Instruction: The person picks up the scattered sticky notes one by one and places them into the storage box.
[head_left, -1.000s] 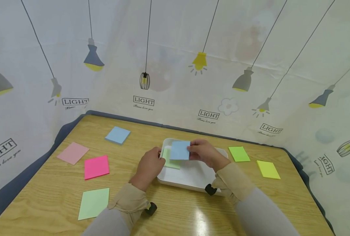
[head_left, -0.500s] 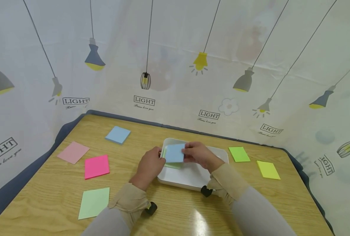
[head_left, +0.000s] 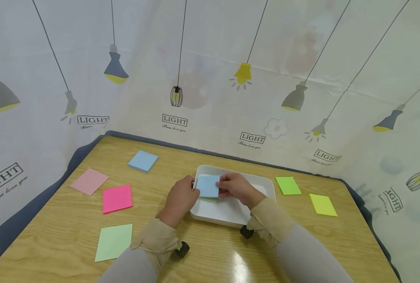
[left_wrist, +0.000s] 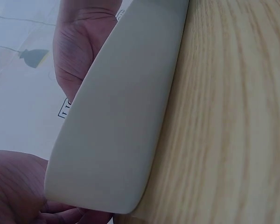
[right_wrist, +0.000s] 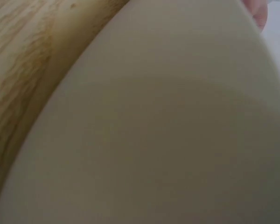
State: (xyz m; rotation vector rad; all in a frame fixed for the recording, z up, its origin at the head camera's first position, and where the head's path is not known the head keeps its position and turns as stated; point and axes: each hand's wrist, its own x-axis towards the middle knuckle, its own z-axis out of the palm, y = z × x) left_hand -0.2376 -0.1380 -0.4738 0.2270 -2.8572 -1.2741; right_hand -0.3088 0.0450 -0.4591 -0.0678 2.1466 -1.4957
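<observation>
Near the middle of the table lies a white tray. My left hand grips its left rim, thumb on the inner side; the left wrist view shows that hand against the tray's outer wall. With thumb and fingers my right hand pinches the right edge of a light blue sticky note pad, low over the tray's left part. A pale green sticky note pad lies mostly hidden under the blue one. Tray wall fills most of the right wrist view.
On the left lie another blue pad, a dusty pink one, a hot pink one and a pale green one. A lime green pad and a yellow one lie right of the tray. A printed curtain hangs behind.
My right hand has moved left and down with the blue pad, which now covers most of the pale green pad in the tray. The left hand keeps its grip on the rim.
</observation>
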